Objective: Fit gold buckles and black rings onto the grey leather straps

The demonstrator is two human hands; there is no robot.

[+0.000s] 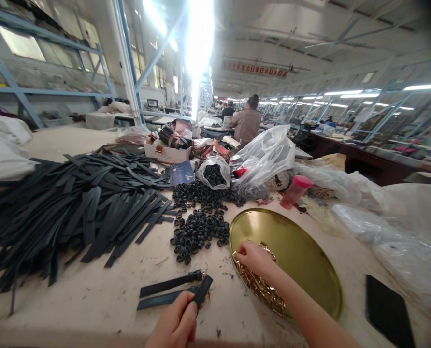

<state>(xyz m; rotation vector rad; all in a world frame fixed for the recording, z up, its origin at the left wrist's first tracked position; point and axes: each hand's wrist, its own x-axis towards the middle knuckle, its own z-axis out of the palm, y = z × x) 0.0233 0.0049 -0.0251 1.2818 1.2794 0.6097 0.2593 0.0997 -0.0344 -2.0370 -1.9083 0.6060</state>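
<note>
My left hand (179, 319) grips a short black strap (203, 290) between thumb and fingers near the front edge of the table. Beside it lie two finished-looking straps, the upper one (168, 285) with a metal piece at its right end. My right hand (252, 256) is over the gold-coloured round tray (302, 256), its fingers pinched together among small gold metal buckles (262, 287). Whatever is between those fingertips is too small to make out. A heap of small black loops (199, 232) sits left of the tray.
Many black strips (74, 208) cover the left of the table (103, 309). Behind the loops are a blue booklet (181, 173), a plastic bag (266, 157) and a pink-lidded jar (295, 192). A dark phone-like slab (387, 307) lies at right. A person (247, 121) sits farther back.
</note>
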